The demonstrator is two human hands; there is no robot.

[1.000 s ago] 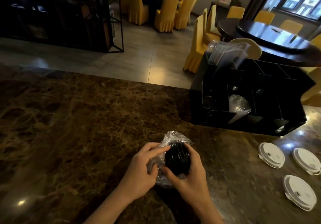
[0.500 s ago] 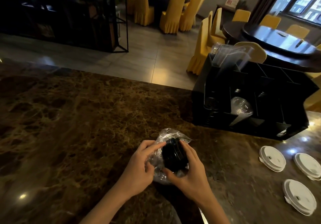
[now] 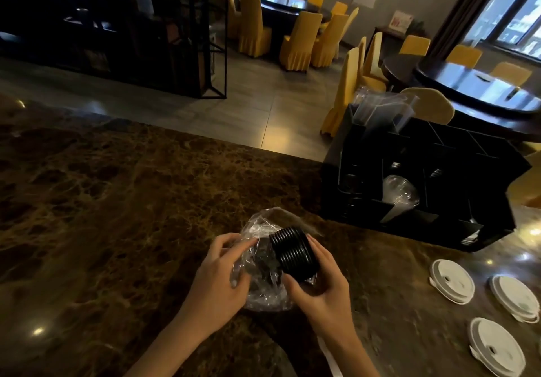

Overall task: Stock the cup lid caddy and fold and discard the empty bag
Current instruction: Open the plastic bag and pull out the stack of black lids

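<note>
A stack of black cup lids (image 3: 294, 253) lies on its side, sticking halfway out of a clear plastic bag (image 3: 262, 262) on the brown marble counter (image 3: 117, 215). My right hand (image 3: 319, 286) grips the stack from the right and below. My left hand (image 3: 222, 274) holds the crumpled bag around the stack's left end. The black lid caddy (image 3: 366, 209) stands at the back right, with clear domed lids (image 3: 401, 193) in one compartment and clear cups (image 3: 377, 113) poking out of its far corner.
Three stacks of white cup lids lie on the counter at the right: one (image 3: 452, 284), another (image 3: 516, 297), a third (image 3: 496, 347). Beyond the counter's far edge are dark round tables, yellow-covered chairs (image 3: 345, 92) and a black metal shelf (image 3: 187, 34).
The black lid stack has slid further out of the bag to the right, showing its ribbed side. My left hand has pulled the bag back to the left.
</note>
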